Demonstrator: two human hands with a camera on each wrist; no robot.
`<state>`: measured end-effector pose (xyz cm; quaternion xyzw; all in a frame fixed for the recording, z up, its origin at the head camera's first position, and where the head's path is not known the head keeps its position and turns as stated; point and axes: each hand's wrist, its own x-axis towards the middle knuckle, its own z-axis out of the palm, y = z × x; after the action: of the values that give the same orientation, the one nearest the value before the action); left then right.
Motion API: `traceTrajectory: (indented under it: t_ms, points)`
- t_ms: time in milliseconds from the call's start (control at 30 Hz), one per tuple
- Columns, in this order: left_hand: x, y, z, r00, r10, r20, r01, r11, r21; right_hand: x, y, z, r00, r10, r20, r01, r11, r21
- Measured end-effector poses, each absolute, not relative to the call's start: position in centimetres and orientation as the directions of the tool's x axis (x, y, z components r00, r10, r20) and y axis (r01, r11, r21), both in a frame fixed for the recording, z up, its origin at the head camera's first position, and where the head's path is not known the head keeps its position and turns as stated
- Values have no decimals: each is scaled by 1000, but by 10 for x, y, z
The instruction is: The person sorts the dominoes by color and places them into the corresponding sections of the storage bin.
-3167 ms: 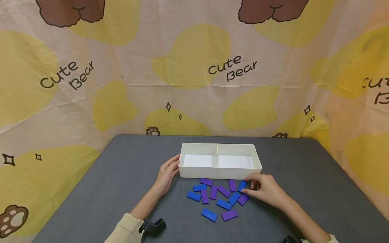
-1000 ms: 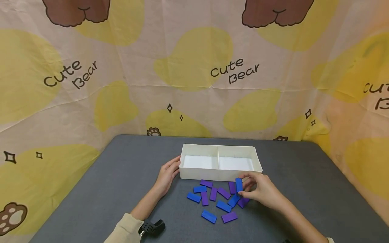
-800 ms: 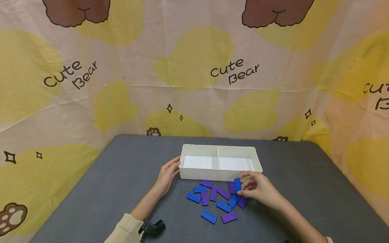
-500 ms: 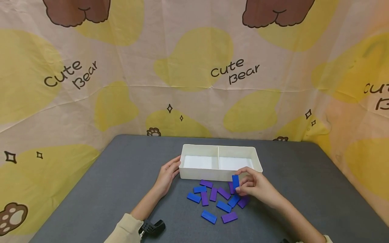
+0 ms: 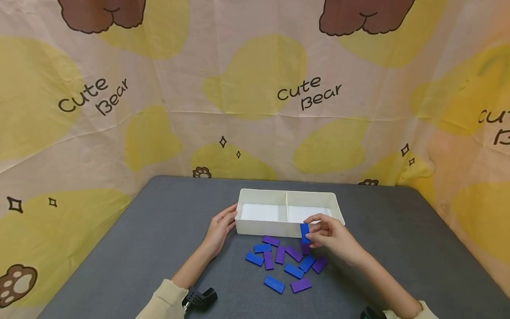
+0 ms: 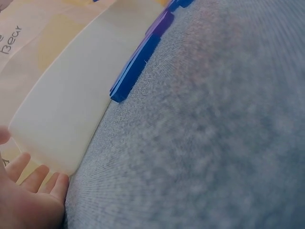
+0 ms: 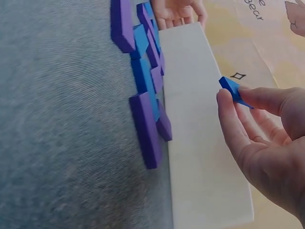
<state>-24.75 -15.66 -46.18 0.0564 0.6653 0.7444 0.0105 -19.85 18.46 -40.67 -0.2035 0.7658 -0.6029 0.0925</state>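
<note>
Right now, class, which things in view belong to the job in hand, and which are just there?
Likely the job:
- blue block, pinched by the right hand
- white box, touched by the left hand
- loose blue blocks and purple blocks

Just there:
- table
- printed cloth
- black wrist device

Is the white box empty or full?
Seemingly empty: in the head view the white box shows bare floor in both halves, though the right hand hides part of one.

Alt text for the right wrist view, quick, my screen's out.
Right hand pinching a blue block near a white box. Purple and blue blocks lie on the gray table beside the box; the left hand is at its far end.
</note>
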Motion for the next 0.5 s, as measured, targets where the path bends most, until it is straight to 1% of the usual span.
traceTrajectory:
  t_ms: [200, 367, 500]
  points:
    - [-246, -156, -462, -993, 80, 86, 78, -92, 993, -203, 177, -397, -917, -390, 86, -183, 218, -959]
    - [-244, -155, -462, -991, 69, 113, 108, -69, 992, -208, 171, -392, -920, -380, 98, -198, 233, -952]
    - [-244, -154, -462, -993, 56, 108, 104, -68, 992, -213, 165, -389, -920, -377, 108, -204, 226, -953]
